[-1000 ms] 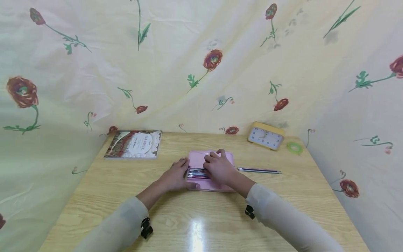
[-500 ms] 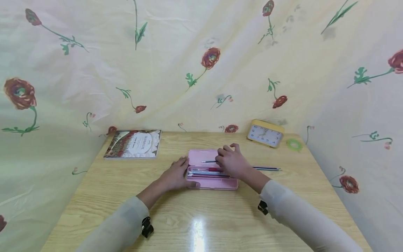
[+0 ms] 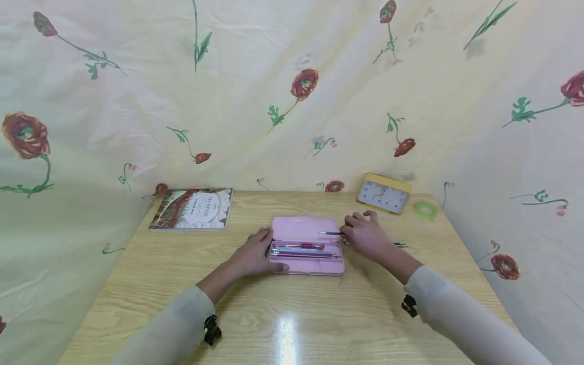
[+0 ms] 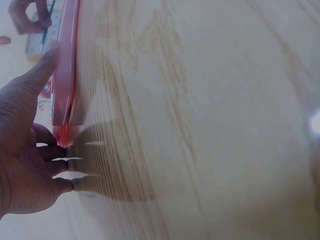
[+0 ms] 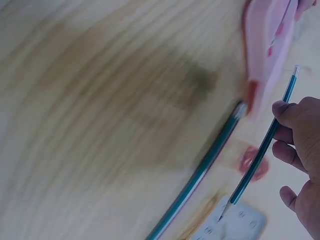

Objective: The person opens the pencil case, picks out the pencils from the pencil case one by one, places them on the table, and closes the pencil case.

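The pink pencil case (image 3: 303,229) lies open on the table, its lid folded back. Inside are several pencils (image 3: 301,253) and a pen with a red grip (image 3: 312,246). My left hand (image 3: 251,256) holds the case by its left end, thumb at the front edge, fingers at the side. Just past the case's right end, my right hand (image 3: 365,235) pinches a dark green pencil (image 5: 256,159) between thumb and fingers. In the right wrist view its sharpened tip points toward the clock, its eraser end toward the case. Below this hand, other pencils (image 5: 196,175) lie on the table.
At the back left lies a booklet (image 3: 193,209) with a floral cover. A yellow clock (image 3: 384,193) stands at the back right, beside a roll of green tape (image 3: 425,209). Flowered cloth (image 3: 237,101) hangs behind the wooden table (image 3: 255,314).
My right hand has lifted a pencil out of the case and carried it right, above the pencils on the table. My left hand has stayed at the case.
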